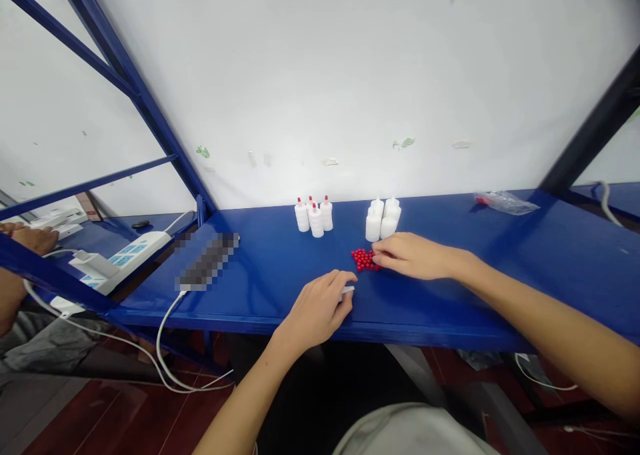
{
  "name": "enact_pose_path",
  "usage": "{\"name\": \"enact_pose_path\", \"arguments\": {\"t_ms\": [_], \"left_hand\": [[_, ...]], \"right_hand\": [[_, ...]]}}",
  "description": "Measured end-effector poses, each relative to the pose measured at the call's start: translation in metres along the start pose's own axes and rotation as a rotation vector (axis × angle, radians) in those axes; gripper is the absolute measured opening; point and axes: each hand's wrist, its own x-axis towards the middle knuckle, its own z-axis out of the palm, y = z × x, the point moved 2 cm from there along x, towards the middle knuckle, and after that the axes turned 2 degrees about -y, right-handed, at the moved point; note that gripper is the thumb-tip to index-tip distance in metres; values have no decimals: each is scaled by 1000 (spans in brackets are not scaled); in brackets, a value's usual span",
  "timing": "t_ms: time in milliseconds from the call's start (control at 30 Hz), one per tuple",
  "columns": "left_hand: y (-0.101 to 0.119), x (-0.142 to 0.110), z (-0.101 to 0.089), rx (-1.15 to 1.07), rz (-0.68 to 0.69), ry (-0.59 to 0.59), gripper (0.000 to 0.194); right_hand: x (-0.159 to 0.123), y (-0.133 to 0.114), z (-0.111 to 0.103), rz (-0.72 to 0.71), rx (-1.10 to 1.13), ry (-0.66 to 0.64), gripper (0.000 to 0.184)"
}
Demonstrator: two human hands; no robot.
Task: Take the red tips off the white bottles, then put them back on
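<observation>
My left hand (320, 306) is closed around a white squeeze bottle (347, 291) near the table's front edge. Only a pale, narrow part of the bottle shows between thumb and fingers; the rest is hidden. With fingers bent together, my right hand (407, 255) touches the right side of a pile of small red caps (363, 260). Whether a cap sits between its fingertips cannot be made out. Behind the pile stand several white bottles without red caps (373, 226). Further left, several white bottles with red tips (315, 221) stand upright in a group.
The blue table (270, 275) backs onto a white wall. A clear plastic bag (507, 203) with something red lies at the back right. On the left are a blurred-out dark device (210, 261) with a white cable and a power strip (123, 261). Another person's hand (29, 237) is at far left.
</observation>
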Motion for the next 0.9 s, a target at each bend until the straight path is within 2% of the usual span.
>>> {"name": "enact_pose_path", "arguments": {"t_ms": [100, 233, 500, 700, 900], "left_hand": [[0, 0, 1, -5, -12, -1, 24], [-1, 1, 2, -3, -6, -5, 23], [-1, 1, 2, 3, 5, 0, 22], [-1, 2, 3, 12, 4, -10, 23], [-2, 2, 3, 23, 6, -18, 23]], "right_hand": [[-4, 17, -6, 139, 13, -140, 38], [-6, 26, -7, 172, 176, -224, 38], [1, 29, -1, 148, 240, -170, 38], [-2, 26, -5, 168, 217, -168, 31], [-1, 21, -8, 78, 191, -45, 27]]}}
